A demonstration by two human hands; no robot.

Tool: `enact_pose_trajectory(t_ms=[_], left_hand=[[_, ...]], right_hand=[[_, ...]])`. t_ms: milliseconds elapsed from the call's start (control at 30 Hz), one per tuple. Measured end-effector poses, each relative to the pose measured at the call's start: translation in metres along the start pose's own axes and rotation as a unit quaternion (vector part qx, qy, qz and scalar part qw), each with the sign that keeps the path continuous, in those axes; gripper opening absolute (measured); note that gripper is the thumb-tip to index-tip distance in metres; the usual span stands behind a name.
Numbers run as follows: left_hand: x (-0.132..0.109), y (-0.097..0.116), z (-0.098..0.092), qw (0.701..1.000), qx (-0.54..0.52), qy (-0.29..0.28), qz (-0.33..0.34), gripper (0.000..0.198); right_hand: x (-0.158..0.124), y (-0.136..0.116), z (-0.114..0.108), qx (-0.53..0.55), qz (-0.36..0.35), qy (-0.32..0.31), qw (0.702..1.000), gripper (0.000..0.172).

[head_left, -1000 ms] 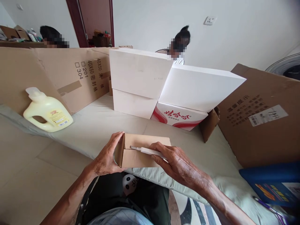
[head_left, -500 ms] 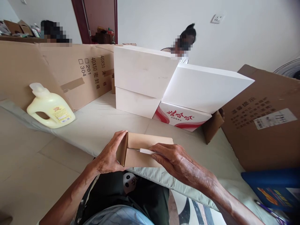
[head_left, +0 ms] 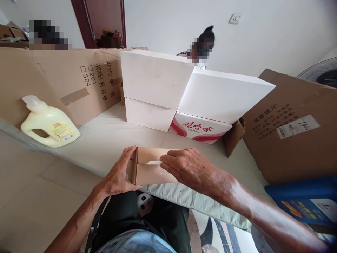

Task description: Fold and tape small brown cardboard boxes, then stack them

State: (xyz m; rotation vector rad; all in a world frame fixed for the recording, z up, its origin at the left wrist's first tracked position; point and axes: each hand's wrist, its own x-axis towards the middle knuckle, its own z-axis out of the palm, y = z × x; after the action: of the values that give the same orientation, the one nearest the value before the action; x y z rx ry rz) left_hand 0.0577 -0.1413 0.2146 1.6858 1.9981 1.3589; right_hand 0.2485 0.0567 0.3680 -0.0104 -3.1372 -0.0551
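Observation:
A small brown cardboard box (head_left: pixel 151 175) lies on the pale cloth-covered surface in front of me, a seam running along its top. My left hand (head_left: pixel 117 177) grips the box's left end, thumb at the near edge and fingers at the far edge. In my right hand (head_left: pixel 183 163) is a slim white-handled knife (head_left: pixel 154 162), closed between thumb and fingers. Its thin metal tip points left and meets the seam near the left end. The right hand covers the box's right part and the rear of the handle.
White boxes (head_left: pixel 155 80) are stacked ahead, beside a red-and-white carton (head_left: pixel 200 128). A yellow jug (head_left: pixel 52 126) stands left by a large cardboard box (head_left: pixel 86 84). Another cardboard box (head_left: pixel 281 151) and a blue container (head_left: pixel 302 200) are right. Two people are partly visible behind the boxes.
My right hand has shifted left and turned over the box, covering more of the knife's handle. The whole scene sits slightly further left in view. My left hand keeps its hold.

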Motion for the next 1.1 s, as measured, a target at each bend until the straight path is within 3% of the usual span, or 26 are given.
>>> enact_pose_trajectory(t_ms=[267,500,700,800,933,1033,1100], left_hand=[[-0.002,-0.003,0.002,1.000,-0.025,0.011,-0.008,0.126],[-0.014,-0.016,-0.005,0.998,-0.024,0.037,-0.048,0.122],[-0.016,-0.021,-0.007,0.996,-0.033,0.023,-0.078,0.125],[-0.020,-0.033,-0.009,0.993,-0.036,0.034,-0.109,0.131],[-0.021,-0.042,-0.018,0.988,-0.100,-0.003,-0.118,0.150],[-0.013,-0.038,-0.030,0.980,-0.160,-0.032,-0.117,0.137],[-0.004,-0.033,-0.039,0.978,-0.168,-0.024,-0.123,0.116]], right_hand=[[-0.011,0.018,-0.001,-0.004,-0.025,-0.007,1.000,0.036],[-0.053,0.082,0.024,-0.051,0.049,-0.003,0.998,0.033],[-0.102,0.123,0.039,0.049,0.096,0.051,0.993,0.043],[-0.128,0.132,0.085,0.122,0.196,0.134,0.964,0.044],[-0.148,0.119,0.188,0.115,0.306,0.215,0.920,0.041],[-0.151,0.101,0.244,0.104,0.305,0.224,0.920,0.038],[-0.147,0.093,0.255,0.103,0.299,0.235,0.919,0.036]])
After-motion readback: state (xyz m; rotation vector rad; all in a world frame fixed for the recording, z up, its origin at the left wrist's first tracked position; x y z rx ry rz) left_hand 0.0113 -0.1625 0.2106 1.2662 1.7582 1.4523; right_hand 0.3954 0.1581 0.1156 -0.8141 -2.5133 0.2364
